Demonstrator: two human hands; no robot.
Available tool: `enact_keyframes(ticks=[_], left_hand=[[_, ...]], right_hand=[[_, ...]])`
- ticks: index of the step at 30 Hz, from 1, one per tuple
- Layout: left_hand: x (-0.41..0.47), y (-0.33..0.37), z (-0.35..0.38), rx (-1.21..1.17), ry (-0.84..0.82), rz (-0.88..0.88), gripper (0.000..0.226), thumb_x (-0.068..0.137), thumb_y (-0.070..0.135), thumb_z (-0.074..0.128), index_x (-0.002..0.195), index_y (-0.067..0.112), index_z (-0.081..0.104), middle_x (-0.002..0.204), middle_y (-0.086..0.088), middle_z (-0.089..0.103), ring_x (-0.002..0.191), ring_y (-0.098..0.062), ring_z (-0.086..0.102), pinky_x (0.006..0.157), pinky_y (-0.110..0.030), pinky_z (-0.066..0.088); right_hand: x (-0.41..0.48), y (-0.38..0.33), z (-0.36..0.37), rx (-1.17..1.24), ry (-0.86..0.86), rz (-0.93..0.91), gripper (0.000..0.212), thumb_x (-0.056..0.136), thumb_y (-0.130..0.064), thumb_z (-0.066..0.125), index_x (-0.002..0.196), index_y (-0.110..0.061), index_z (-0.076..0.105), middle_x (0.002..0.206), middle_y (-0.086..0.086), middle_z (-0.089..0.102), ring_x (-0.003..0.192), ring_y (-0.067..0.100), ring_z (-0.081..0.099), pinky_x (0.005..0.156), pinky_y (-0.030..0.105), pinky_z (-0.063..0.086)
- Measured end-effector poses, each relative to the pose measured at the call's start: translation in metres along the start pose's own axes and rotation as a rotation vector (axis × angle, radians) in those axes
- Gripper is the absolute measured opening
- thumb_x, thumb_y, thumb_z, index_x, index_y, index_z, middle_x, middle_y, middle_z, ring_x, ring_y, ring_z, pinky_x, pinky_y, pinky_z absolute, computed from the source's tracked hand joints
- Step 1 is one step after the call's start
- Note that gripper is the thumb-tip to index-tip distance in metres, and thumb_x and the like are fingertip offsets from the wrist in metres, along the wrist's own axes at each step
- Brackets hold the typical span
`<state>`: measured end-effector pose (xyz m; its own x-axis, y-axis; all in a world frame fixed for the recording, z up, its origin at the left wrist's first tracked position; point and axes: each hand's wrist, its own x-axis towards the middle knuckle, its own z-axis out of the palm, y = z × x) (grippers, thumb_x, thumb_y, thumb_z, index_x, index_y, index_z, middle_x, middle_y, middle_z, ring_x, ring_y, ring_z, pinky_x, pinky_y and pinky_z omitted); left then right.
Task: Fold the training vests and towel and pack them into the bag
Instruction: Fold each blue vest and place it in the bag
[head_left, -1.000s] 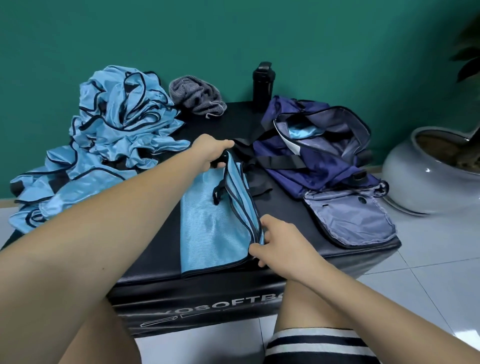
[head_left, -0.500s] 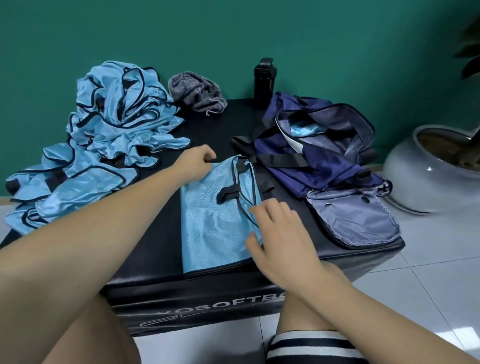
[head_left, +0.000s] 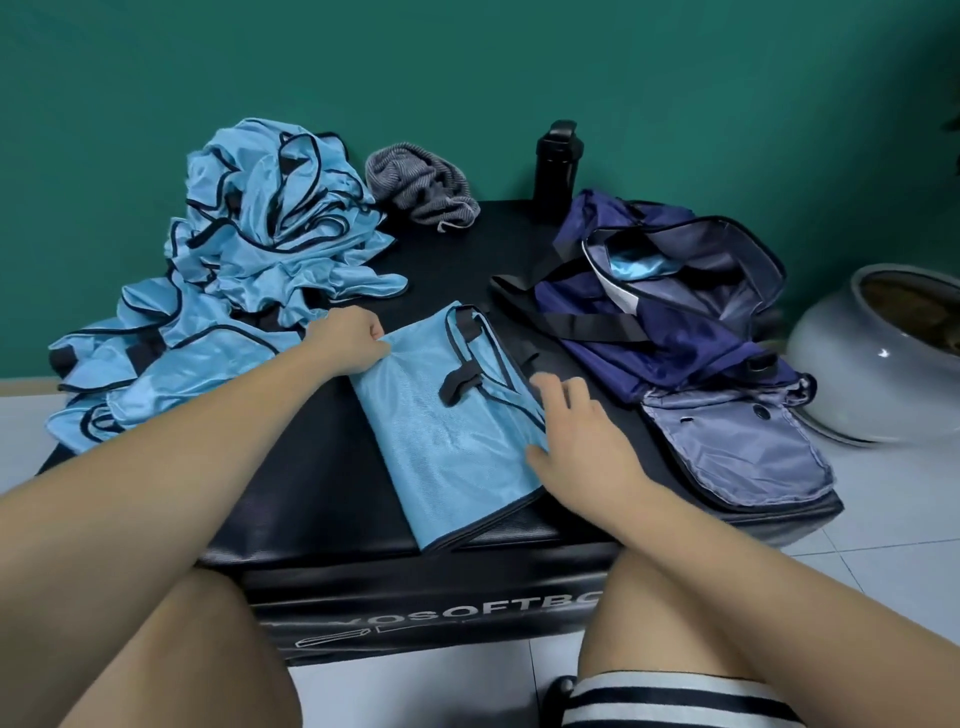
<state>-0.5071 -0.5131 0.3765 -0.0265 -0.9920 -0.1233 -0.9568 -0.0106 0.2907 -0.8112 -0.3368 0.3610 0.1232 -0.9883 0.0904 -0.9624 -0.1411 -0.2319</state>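
A light blue training vest (head_left: 447, 431) with black trim lies folded lengthwise on the black padded box (head_left: 322, 499). My left hand (head_left: 348, 340) pinches its far left corner with curled fingers. My right hand (head_left: 576, 436) rests flat on its right edge, fingers spread. A heap of unfolded blue vests (head_left: 249, 260) lies at the left. A crumpled grey towel (head_left: 421, 184) sits at the back. The navy bag (head_left: 675, 317) stands open at the right, with a bit of blue fabric visible inside.
A black bottle (head_left: 556, 171) stands at the back beside the bag. The bag's grey flap (head_left: 737, 447) hangs near the box's right front corner. A grey ceramic pot (head_left: 883, 353) sits on the tiled floor at the right. A green wall is behind.
The vest's right half was folded over to the left and now lies flat. My right hand let go of the edge and rests on it. My left hand moved to the left corner.
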Motion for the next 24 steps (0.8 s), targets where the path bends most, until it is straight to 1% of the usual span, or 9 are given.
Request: enact_keyframes(ticks=[3, 6, 8, 10, 12, 14, 17, 20, 24], left_hand=[[-0.009, -0.025, -0.007, -0.025, -0.005, -0.077, 0.012, 0.087, 0.03, 0.068, 0.079, 0.021, 0.066, 0.088, 0.001, 0.072, 0.089, -0.024, 0.065, 0.077, -0.037, 0.051], [-0.026, -0.044, -0.02, -0.033, -0.027, -0.119, 0.022, 0.086, 0.029, 0.07, 0.076, 0.009, 0.068, 0.083, -0.006, 0.072, 0.086, -0.027, 0.064, 0.071, -0.036, 0.05], [-0.043, -0.049, -0.029, -0.033, -0.08, -0.147, 0.025, 0.086, 0.029, 0.072, 0.08, 0.004, 0.073, 0.086, -0.011, 0.074, 0.087, -0.029, 0.066, 0.074, -0.038, 0.053], [-0.064, -0.049, -0.035, 0.013, -0.203, -0.144, 0.024, 0.085, 0.027, 0.073, 0.075, 0.006, 0.067, 0.078, -0.011, 0.066, 0.076, -0.028, 0.059, 0.064, -0.036, 0.046], [-0.086, -0.047, -0.035, 0.022, -0.334, -0.153, 0.026, 0.079, 0.027, 0.076, 0.068, 0.012, 0.057, 0.068, -0.006, 0.051, 0.066, -0.025, 0.043, 0.058, -0.033, 0.031], [-0.101, -0.046, -0.031, 0.084, -0.379, -0.147, 0.033, 0.075, 0.033, 0.078, 0.067, 0.013, 0.053, 0.066, -0.003, 0.048, 0.064, -0.024, 0.04, 0.058, -0.033, 0.03], [-0.113, -0.038, -0.024, 0.124, -0.166, -0.109, 0.033, 0.079, 0.041, 0.075, 0.078, 0.011, 0.062, 0.077, -0.001, 0.067, 0.074, -0.023, 0.062, 0.064, -0.034, 0.048], [-0.114, -0.018, -0.015, -0.031, 0.115, -0.013, 0.016, 0.083, 0.035, 0.072, 0.079, 0.024, 0.06, 0.076, 0.005, 0.066, 0.077, -0.019, 0.063, 0.066, -0.035, 0.053], [-0.107, 0.003, 0.007, -0.014, 0.012, 0.171, 0.01, 0.085, 0.037, 0.069, 0.077, 0.034, 0.064, 0.08, 0.013, 0.067, 0.082, -0.012, 0.063, 0.074, -0.036, 0.057]], right_hand=[[0.027, -0.001, -0.005, 0.141, -0.093, 0.051, 0.079, 0.09, -0.022, 0.068, 0.152, -0.031, 0.019, 0.106, 0.004, 0.055, 0.084, 0.03, 0.06, 0.073, 0.046, 0.057], [0.058, -0.003, -0.006, 0.205, -0.072, 0.078, 0.07, 0.086, -0.014, 0.065, 0.142, -0.032, 0.026, 0.086, 0.006, 0.064, 0.075, 0.032, 0.065, 0.066, 0.044, 0.057], [0.078, -0.003, -0.008, 0.171, -0.014, 0.059, 0.062, 0.087, -0.008, 0.062, 0.139, -0.028, 0.033, 0.087, 0.007, 0.065, 0.078, 0.035, 0.064, 0.063, 0.04, 0.05], [0.099, -0.003, -0.01, 0.095, 0.025, 0.035, 0.056, 0.089, -0.005, 0.059, 0.137, -0.024, 0.037, 0.091, 0.008, 0.064, 0.08, 0.038, 0.062, 0.063, 0.04, 0.047], [0.115, -0.004, -0.009, 0.006, 0.063, 0.003, 0.051, 0.09, -0.003, 0.059, 0.134, -0.022, 0.041, 0.098, 0.007, 0.064, 0.087, 0.039, 0.062, 0.072, 0.043, 0.048], [0.123, -0.006, -0.001, -0.115, 0.111, -0.039, 0.048, 0.089, -0.003, 0.062, 0.13, -0.022, 0.047, 0.107, 0.005, 0.061, 0.099, 0.034, 0.059, 0.082, 0.044, 0.043], [0.118, -0.019, 0.01, -0.16, 0.213, -0.081, 0.04, 0.082, -0.004, 0.069, 0.115, -0.022, 0.054, 0.108, 0.004, 0.053, 0.097, 0.03, 0.05, 0.084, 0.042, 0.04], [0.103, -0.038, 0.016, -0.023, 0.186, -0.097, 0.023, 0.083, -0.01, 0.068, 0.096, -0.02, 0.052, 0.096, 0.001, 0.054, 0.09, 0.03, 0.051, 0.081, 0.046, 0.044], [0.087, -0.049, 0.031, 0.167, -0.004, -0.058, 0.007, 0.09, -0.019, 0.059, 0.086, -0.019, 0.053, 0.084, -0.001, 0.06, 0.083, 0.026, 0.056, 0.072, 0.043, 0.051]])
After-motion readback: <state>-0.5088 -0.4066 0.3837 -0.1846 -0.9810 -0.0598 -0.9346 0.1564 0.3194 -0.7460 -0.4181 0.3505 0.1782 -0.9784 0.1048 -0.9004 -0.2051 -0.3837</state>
